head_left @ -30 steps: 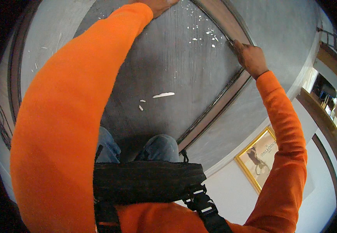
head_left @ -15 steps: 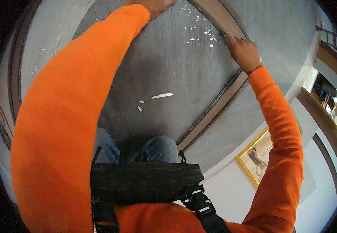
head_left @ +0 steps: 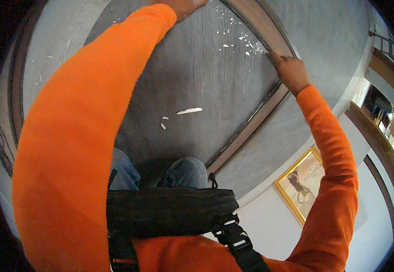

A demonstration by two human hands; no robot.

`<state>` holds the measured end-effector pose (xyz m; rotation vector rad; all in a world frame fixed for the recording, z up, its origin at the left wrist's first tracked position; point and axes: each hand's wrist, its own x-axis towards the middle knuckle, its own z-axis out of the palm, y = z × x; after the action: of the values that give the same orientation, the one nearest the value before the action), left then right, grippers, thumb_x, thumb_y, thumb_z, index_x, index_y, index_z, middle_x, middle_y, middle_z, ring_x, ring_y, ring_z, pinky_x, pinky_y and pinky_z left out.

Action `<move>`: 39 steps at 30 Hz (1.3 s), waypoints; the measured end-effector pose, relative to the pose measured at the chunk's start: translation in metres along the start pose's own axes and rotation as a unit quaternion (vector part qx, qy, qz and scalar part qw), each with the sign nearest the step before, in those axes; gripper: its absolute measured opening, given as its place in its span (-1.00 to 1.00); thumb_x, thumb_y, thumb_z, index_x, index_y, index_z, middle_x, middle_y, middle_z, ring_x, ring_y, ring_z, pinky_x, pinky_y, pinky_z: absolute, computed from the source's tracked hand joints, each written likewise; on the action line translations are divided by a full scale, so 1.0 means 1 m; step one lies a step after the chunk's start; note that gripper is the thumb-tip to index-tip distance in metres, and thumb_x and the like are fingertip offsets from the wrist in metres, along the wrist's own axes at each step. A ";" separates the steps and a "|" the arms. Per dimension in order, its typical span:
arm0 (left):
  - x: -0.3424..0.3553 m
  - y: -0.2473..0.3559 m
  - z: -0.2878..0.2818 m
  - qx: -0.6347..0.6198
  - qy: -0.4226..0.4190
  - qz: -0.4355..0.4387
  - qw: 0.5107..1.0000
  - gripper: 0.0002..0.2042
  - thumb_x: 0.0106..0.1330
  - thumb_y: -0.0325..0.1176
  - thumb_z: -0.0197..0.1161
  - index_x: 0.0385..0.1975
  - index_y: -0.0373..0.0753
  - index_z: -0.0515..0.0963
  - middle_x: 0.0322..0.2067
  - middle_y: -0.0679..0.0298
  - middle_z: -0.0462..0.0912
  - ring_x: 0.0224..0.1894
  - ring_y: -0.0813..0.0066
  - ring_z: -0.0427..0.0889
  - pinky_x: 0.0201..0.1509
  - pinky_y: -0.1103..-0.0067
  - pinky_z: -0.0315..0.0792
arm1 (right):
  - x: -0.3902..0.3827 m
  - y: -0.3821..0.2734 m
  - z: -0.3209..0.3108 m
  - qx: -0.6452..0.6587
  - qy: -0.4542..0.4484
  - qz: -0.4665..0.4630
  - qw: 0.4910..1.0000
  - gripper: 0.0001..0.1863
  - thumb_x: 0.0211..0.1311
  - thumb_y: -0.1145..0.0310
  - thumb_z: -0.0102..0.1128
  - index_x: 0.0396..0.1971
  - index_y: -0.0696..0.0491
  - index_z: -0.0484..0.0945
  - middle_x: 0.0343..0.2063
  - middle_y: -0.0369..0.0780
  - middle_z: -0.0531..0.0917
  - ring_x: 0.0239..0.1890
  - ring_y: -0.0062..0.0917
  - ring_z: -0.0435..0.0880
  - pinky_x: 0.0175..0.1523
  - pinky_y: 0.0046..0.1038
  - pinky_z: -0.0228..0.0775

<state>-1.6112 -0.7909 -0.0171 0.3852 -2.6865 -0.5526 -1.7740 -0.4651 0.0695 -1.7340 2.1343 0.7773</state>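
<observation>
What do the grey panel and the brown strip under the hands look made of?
Panel: seemingly wood or board under matt grey paint; faint grain streaks show, with white flakes lying on it. Strip: probably wooden trim, brown and smooth, with a dark edge line. Neither is certain.

grey floor, wood trim, white wall and a framed picture

a dark grey brushed floor panel [head_left: 197, 77] fills the middle, scattered with small white flakes [head_left: 240, 43] and one longer white chip [head_left: 189, 110]. a brown wooden strip [head_left: 251, 124] borders it, bending at the top right. beyond the strip lies a paler grey surface [head_left: 333, 41]. a white wall [head_left: 269, 217] runs along the lower right, carrying a gold-framed picture [head_left: 302, 183] in pale tones. past it stands dark brown curved woodwork [head_left: 378, 149], with a brightly lit area [head_left: 383, 113] at the far right edge. on the left, another pale grey surface [head_left: 47, 50] sits inside a dark brown curved border [head_left: 14, 77].
</observation>
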 end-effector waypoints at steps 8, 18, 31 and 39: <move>0.001 0.008 0.012 -0.013 -0.002 0.004 1.000 -0.60 0.32 -0.11 0.17 0.12 -0.08 0.57 0.35 0.11 0.29 0.47 0.13 0.07 0.57 0.22 -0.23 | 0.006 0.005 0.001 -0.002 0.029 -0.011 1.000 -0.77 0.36 0.31 -0.02 -0.04 0.00 0.43 -0.45 -0.14 0.69 -0.44 -0.19 0.69 -0.40 -0.16 0.51; 0.000 0.006 0.000 -0.009 0.001 -0.001 1.000 -0.60 0.29 -0.12 0.20 0.10 -0.07 0.58 0.34 0.11 0.31 0.47 0.13 0.09 0.56 0.21 -0.18 | -0.009 0.008 0.000 0.010 0.000 -0.024 1.000 -0.66 0.35 0.29 -0.03 0.09 0.00 0.43 -0.45 -0.13 0.69 -0.44 -0.21 0.71 -0.39 -0.14 0.53; -0.001 0.003 0.005 -0.002 0.011 0.001 1.000 -0.60 0.28 -0.13 0.20 0.10 -0.08 0.58 0.35 0.09 0.29 0.47 0.11 0.08 0.56 0.20 -0.19 | -0.046 0.003 0.025 0.021 -0.002 0.059 0.998 -0.78 0.39 0.27 -0.03 -0.05 -0.04 0.46 -0.36 -0.14 0.71 -0.40 -0.20 0.71 -0.35 -0.17 0.55; 0.001 0.007 0.002 -0.004 0.003 0.004 1.000 -0.60 0.28 -0.14 0.21 0.09 -0.10 0.58 0.34 0.08 0.31 0.46 0.10 0.09 0.56 0.19 -0.17 | -0.056 0.005 0.041 -0.021 -0.078 0.080 0.994 -0.76 0.36 0.27 0.00 -0.03 -0.03 0.46 -0.44 -0.15 0.69 -0.45 -0.19 0.69 -0.43 -0.16 0.53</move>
<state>-1.6142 -0.7846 -0.0159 0.3731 -2.6773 -0.5599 -1.7705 -0.3958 0.0676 -1.4815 2.1819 0.9733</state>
